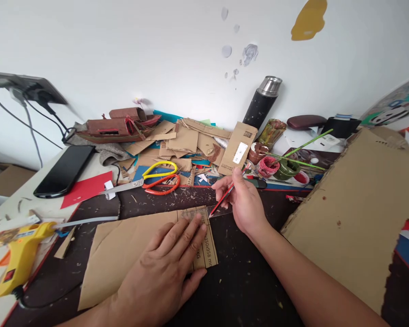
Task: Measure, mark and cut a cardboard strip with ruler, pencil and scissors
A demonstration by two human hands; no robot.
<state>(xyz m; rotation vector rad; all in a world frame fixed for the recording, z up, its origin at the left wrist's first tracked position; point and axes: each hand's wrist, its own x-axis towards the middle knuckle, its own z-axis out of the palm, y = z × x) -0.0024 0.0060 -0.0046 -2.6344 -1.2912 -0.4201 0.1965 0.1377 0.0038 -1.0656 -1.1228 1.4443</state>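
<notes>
My left hand (167, 263) lies flat on a piece of brown cardboard (122, 245), fingers stretched toward its right end, where black printing shows. My right hand (241, 200) pinches a red and black pencil (223, 200). The pencil slants down to the left, its tip close to the cardboard's upper right corner; whether it touches I cannot tell. Just beyond the cardboard lie scissors (146, 179) with one yellow and one orange handle, blades apart.
A yellow glue gun (23, 254) and a black phone (64, 171) lie at left. Behind are a brown model boat (112, 129), cardboard scraps (182, 138), a black thermos (262, 104) and paint jars (269, 167) with brushes. A large cardboard sheet (357, 204) leans at right.
</notes>
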